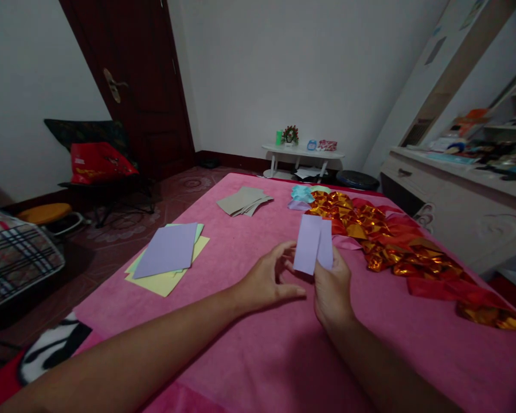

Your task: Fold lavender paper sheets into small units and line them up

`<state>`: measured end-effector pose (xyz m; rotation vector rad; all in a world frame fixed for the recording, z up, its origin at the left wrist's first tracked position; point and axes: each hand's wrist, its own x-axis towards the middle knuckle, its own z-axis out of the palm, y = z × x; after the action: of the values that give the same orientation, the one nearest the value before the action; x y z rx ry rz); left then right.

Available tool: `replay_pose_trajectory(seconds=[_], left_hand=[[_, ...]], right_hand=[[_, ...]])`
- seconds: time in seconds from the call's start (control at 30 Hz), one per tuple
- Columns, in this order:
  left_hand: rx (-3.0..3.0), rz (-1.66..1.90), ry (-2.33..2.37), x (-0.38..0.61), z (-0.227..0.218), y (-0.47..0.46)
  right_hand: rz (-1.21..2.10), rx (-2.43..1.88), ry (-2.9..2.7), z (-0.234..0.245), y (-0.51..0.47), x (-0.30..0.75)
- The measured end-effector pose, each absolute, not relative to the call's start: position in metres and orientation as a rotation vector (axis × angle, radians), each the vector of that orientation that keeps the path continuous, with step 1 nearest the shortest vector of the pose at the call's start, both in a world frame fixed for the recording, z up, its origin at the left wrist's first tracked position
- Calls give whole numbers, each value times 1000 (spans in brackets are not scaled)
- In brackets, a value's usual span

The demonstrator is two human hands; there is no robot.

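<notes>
Pink cloth (230, 258): ground for all papers below.
Left hand (269, 278): thumb and fingers parted in a loose curve, holding nothing visible; fingertips just beside the lilac paper, contact cannot be told.
Right hand (333, 287): closed, pinching the lilac paper at its lower edge.
Lilac paper (306, 244): one item, raised between the hands; two narrow overlapping panels, one folded sheet or two pieces unclear. Judged part-worked.
Flat sheets (167, 249): one loose stack, left; lilac over green and yellow. No folds visible; judged unworked.
Foil pieces (374, 232): many, gold and red, crumpled or pleated, in a long spread at right; apparently done.
Grey sheets (244, 201): one fanned pile, flat; apparently unworked.
Blue piece (301, 194): one, ruffled, at the spread's far end; apparently done.
</notes>
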<state>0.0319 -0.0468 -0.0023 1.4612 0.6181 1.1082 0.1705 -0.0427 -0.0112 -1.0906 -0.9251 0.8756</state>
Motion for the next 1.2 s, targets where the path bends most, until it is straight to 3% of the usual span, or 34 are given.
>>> replay_pose_trajectory(seconds=[0.23,0.6,0.9,1.2], left_hand=[[1681,1196,748,34,8,-50],[1497,1299,945,24,-3,-38],[2284,1547,928,0,6,-32],[2596,1739,768,-9,9,-27]], right_hand=[[964,-1041,-857,-10,-53,150],[1041,-976,-899,-9,-52,149],[563,-966,-1350,6,-44,183],[253,-823,-1466,10,-45,187]])
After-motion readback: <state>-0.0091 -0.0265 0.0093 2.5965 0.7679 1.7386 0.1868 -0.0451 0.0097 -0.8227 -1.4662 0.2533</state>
